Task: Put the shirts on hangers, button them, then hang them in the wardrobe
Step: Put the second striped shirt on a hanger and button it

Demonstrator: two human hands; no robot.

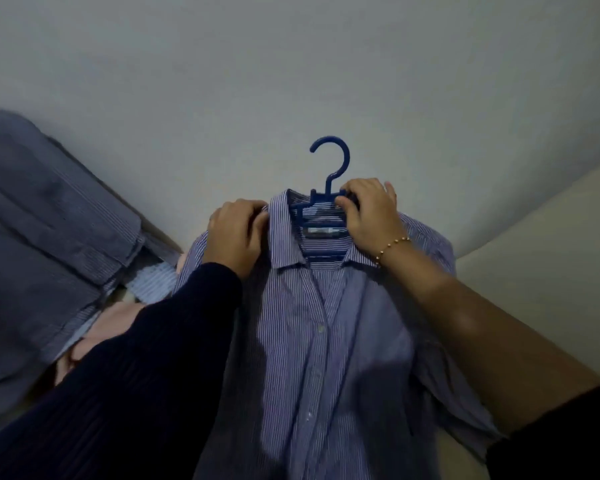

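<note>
Striped shirt (pixel 326 341) flat, hanger (pixel 333 161) inside collar (pixel 281 233), left hand (pixel 238 233) pinching collar, right hand (pixel 368 213) grip holding hanger

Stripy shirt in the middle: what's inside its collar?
A blue hanger: its hook pokes out above the collar and its bars show in the neck opening. The shirt covers its arms, so those cannot be seen.

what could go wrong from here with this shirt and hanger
The right hand pinches the hanger at the neck and the left hand grips the collar. If the hanger arms are not seated under both shoulders, the striped shirt may slide off when lifted.
The front looks open below the collar, so lifting before buttoning could let it slip off.
</note>
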